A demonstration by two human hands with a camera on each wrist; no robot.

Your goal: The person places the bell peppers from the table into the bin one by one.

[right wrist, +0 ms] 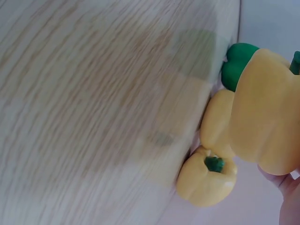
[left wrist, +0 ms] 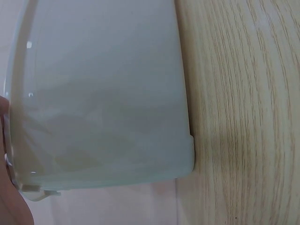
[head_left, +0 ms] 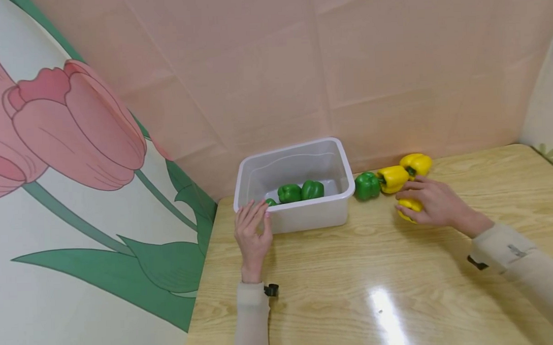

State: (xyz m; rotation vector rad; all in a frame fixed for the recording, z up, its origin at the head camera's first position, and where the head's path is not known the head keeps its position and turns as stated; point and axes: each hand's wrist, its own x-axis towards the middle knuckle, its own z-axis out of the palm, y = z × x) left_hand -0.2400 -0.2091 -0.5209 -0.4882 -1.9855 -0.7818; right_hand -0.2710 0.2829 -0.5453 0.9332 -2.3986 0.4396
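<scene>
My right hand (head_left: 435,205) holds a yellow bell pepper (head_left: 410,209) between thumb and fingers. In the right wrist view this yellow pepper (right wrist: 265,112) looms large, with fingers (right wrist: 289,194) at its lower edge. My left hand (head_left: 253,234) rests on the front-left rim of a pale grey plastic bin (head_left: 305,217), its fingers laid over the edge. Inside the bin lie green bell peppers (head_left: 289,193), one partly hidden behind the front rim. The left wrist view shows mostly the bin's outer wall (left wrist: 108,93).
Right of the bin, a green bell pepper (head_left: 367,185) and two yellow ones (head_left: 393,179) sit in a row near the back of the wooden table (head_left: 335,282). A pinkish sheet (head_left: 263,66) hangs behind; a tulip-painted wall (head_left: 74,139) borders the left side.
</scene>
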